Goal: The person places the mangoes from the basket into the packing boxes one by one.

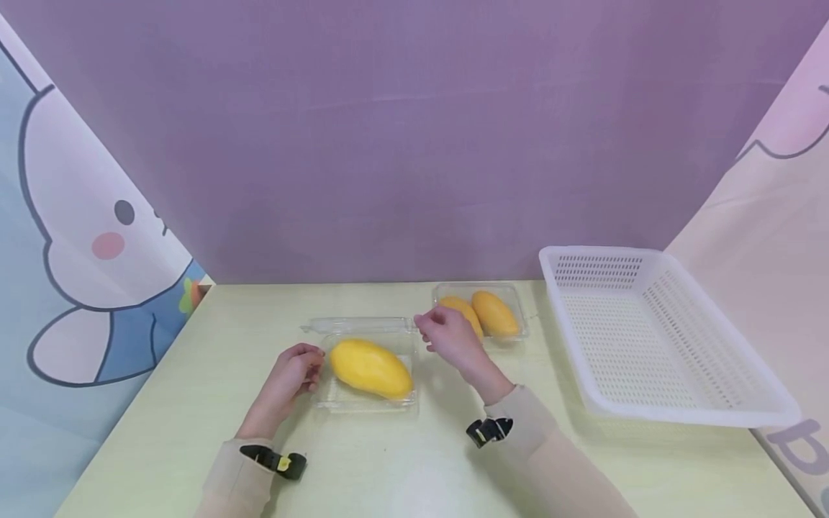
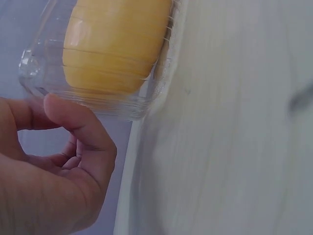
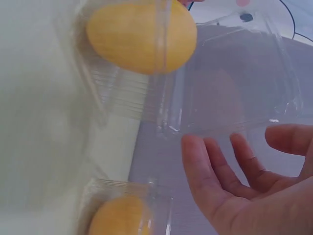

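Note:
A clear plastic clamshell box (image 1: 327, 400) holds one large yellow mango (image 1: 370, 368) at the middle of the table. Its hinged lid (image 1: 363, 325) stands raised at the back. My left hand (image 1: 293, 378) is at the box's left side; in the left wrist view its thumb and index finger pinch the edge at a corner (image 2: 30, 66). At the lid's right edge is my right hand (image 1: 455, 342). In the right wrist view, that hand's fingers (image 3: 195, 156) are loosely bent beside the lid's edge, with the thumb apart from them. Whether they touch it I cannot tell.
Behind my right hand, another clear box (image 1: 522, 320) contains two orange-yellow mangoes (image 1: 495, 314). A white perforated plastic basket (image 1: 689, 414) stands on the right side of the pale table (image 1: 388, 467). A purple backdrop (image 1: 414, 144) rises along the table's back edge.

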`<state>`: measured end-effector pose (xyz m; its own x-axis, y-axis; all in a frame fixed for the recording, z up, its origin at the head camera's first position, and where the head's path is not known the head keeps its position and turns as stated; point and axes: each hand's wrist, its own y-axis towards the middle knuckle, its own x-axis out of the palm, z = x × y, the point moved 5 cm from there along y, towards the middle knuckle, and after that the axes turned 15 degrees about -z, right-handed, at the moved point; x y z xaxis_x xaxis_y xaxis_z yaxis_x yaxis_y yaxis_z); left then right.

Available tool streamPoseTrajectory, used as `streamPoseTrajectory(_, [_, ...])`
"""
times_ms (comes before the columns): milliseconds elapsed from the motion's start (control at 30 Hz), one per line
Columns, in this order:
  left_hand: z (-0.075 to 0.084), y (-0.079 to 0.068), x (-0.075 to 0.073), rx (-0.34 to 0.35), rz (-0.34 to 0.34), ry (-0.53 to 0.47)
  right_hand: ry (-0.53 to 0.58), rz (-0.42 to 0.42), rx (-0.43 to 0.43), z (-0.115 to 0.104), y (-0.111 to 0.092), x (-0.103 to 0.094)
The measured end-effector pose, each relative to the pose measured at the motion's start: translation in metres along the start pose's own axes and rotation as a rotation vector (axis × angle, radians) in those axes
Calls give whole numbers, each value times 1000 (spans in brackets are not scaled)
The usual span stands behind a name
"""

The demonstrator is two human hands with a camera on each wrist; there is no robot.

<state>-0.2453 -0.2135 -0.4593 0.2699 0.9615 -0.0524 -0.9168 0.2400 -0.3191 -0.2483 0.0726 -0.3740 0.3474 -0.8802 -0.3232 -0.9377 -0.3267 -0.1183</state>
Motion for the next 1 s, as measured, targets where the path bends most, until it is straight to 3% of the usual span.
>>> streamPoseTrajectory(433, [-1, -1, -3, -1, -33, -100, 43, -73, 99, 25, -7, 12])
streamPoseTrajectory(733, [-1, -2, -4, -6, -57, -165, 225, -163, 166, 45, -8, 20])
streamPoseTrajectory(1000, [0, -4, -4, 16, -76, -110, 304, -231, 134, 53, -7, 25])
